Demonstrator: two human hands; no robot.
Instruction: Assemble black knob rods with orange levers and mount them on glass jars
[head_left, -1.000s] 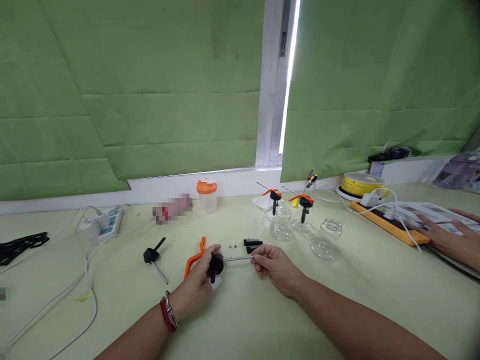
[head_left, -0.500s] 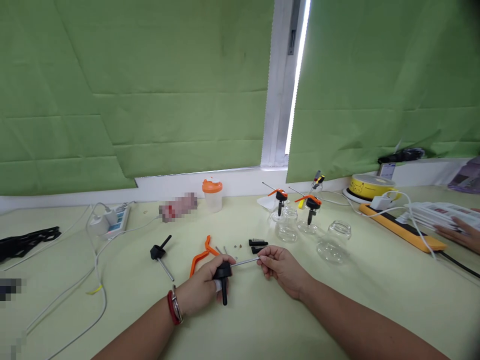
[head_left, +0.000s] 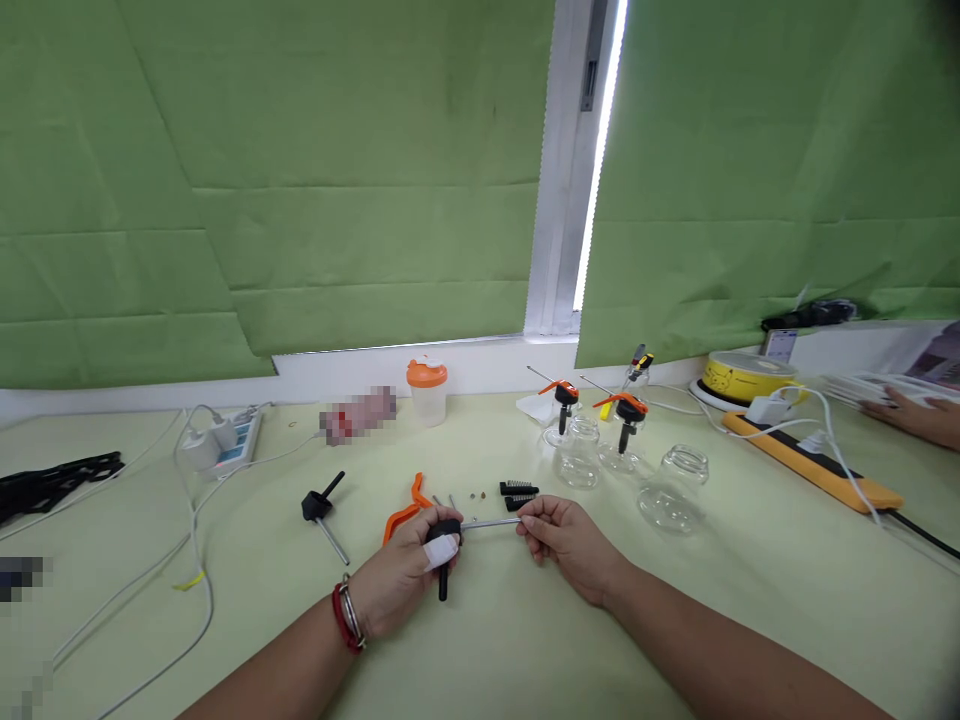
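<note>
Your white-wrapped left thumb had slid across the black head (head_left: 448,527) since half a second earlier, and the metal rod (head_left: 491,523) had come nearer level. Your left hand (head_left: 397,580) was closed around that head, its black handle (head_left: 443,583) pointing toward the worktop's (head_left: 495,650) front edge. Your right hand (head_left: 562,545) pinched the rod's end between thumb and fingertips, the other fingers curled. You had the piece about midway between the side edges. Beyond your left hand lay an orange lever (head_left: 403,516); beside your right fingers, toward the back edge, lay two spring-toothed black parts (head_left: 517,490). Toward the right edge sat a glass jar (head_left: 670,507).
</note>
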